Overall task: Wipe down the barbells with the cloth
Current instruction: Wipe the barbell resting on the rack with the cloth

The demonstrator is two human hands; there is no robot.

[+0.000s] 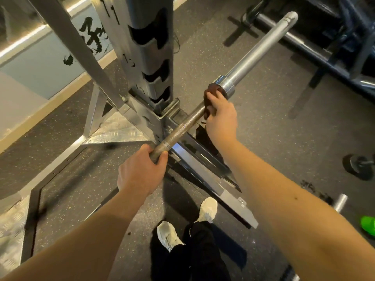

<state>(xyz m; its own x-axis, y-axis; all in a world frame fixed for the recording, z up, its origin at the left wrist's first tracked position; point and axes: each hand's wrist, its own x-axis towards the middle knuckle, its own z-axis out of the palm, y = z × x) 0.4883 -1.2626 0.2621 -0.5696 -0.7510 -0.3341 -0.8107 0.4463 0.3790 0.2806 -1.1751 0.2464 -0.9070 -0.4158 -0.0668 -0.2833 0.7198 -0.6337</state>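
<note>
A steel barbell runs diagonally from the lower middle up to the top right, with a knurled brownish shaft and a shiny bare sleeve. My left hand grips the shaft low down, fingers wrapped around it. Higher up, my right hand presses a dark brown cloth around the shaft just below the sleeve collar. The cloth is mostly hidden under my fingers.
A silver rack upright with cut-out notches stands just behind the bar, its base plates spreading over the speckled rubber floor. A dumbbell lies at the right, a dark bench frame at the top right. My white shoes are below.
</note>
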